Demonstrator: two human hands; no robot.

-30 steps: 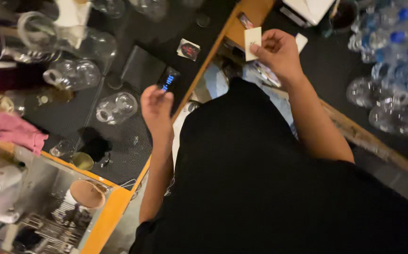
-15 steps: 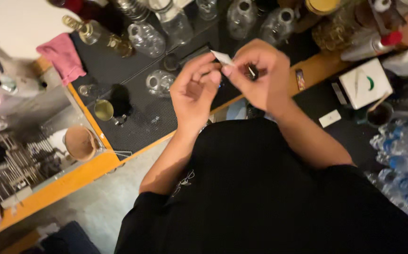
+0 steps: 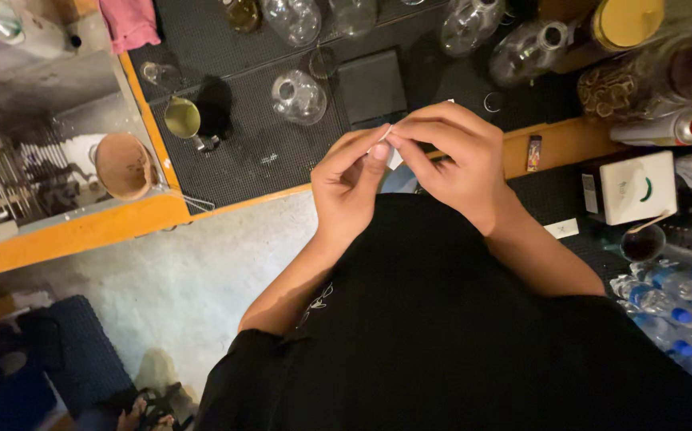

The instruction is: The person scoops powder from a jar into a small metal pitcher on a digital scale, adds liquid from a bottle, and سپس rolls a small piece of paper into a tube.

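Left hand and right hand were together at chest height, both pinched narrow on a small white packet held between the fingertips, mostly hidden. Looked like the tear-open step; next move would need a firm opposing pull without spilling. Beyond the hands at 12 o'clock: dark bar mat with a square coaster. At 11: overturned glass, brass jigger. At 2: white box. Far at 10: pink cloth.
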